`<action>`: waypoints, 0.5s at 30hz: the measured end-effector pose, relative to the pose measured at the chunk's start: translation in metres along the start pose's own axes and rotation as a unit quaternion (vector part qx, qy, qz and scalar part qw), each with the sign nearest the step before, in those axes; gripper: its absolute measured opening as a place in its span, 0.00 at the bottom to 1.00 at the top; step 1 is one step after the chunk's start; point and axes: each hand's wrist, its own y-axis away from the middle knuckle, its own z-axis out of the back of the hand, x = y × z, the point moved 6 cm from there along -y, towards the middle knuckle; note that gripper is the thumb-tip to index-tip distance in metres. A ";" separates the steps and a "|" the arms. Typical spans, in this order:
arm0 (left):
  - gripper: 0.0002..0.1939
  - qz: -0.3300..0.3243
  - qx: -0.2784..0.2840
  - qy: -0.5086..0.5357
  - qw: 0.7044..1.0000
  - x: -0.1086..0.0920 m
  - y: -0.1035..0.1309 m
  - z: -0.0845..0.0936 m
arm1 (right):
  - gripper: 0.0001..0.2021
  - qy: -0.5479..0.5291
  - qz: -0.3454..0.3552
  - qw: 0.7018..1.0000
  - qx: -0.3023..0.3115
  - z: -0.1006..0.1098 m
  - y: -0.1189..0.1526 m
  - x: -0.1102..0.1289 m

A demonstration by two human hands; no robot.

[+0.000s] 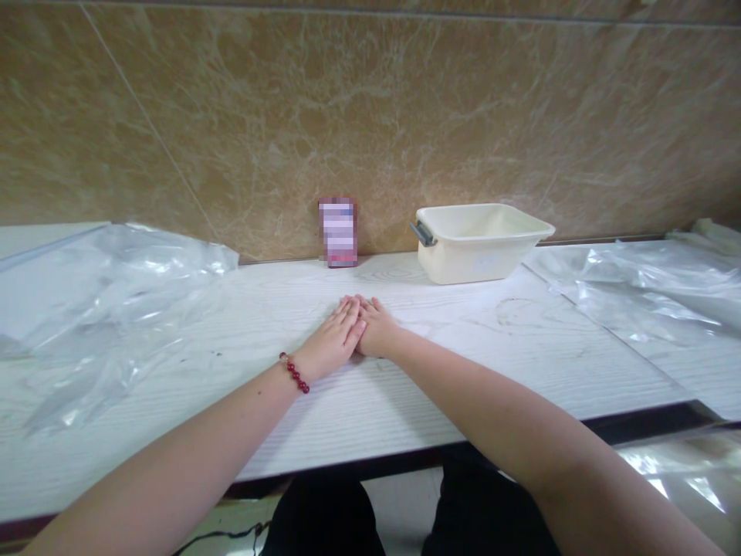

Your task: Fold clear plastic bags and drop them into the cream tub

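Note:
My left hand (334, 337) lies with its fingers stretched out, its thumb and fingertips touching the right hand. Round my left wrist is a dark red bead bracelet (296, 374). My right hand (379, 330) rests palm down on the white wood-grain table (376, 409), its fingers straight and partly covered by the left hand. Neither hand is seen to hold anything. Beyond them, a phone (339, 232) with a blurred screen leans upright on the wall. To its right stands a cream plastic bin (468, 259) with a grey handle on its left end.
Crumpled clear plastic (133, 301) spreads over the table's left part, and more clear plastic (654, 286) lies at the right. A brown marbled wall (370, 116) runs along the back edge. A dark cable (225, 534) shows below the front edge.

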 end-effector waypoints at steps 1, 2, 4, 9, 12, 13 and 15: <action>0.29 0.009 0.008 -0.008 1.000 0.003 0.000 -0.002 | 0.29 -0.001 -0.001 1.000 0.002 0.000 0.000 0.000; 0.29 0.016 0.014 -0.014 1.000 0.005 0.001 -0.002 | 0.29 -0.002 -0.002 1.000 0.004 0.000 0.000 0.000; 0.29 0.029 0.019 -0.024 0.999 0.010 0.002 -0.002 | 0.28 -0.004 -0.001 1.000 0.005 0.001 0.001 0.000; 0.29 0.045 0.037 -0.064 0.996 0.014 0.005 -0.002 | 0.26 -0.014 -0.002 1.000 0.003 0.003 0.004 -0.004; 0.28 0.050 0.027 -0.084 0.995 0.016 0.006 -0.003 | 0.25 -0.016 -0.002 1.000 -0.007 0.004 0.006 -0.007; 0.28 0.052 0.025 -0.090 0.994 0.017 0.006 -0.003 | 0.25 -0.016 -0.003 1.000 -0.014 0.004 0.007 -0.008; 0.27 0.052 0.025 -0.103 0.993 0.019 0.007 -0.003 | 0.25 -0.018 -0.011 0.999 -0.030 0.005 0.009 -0.011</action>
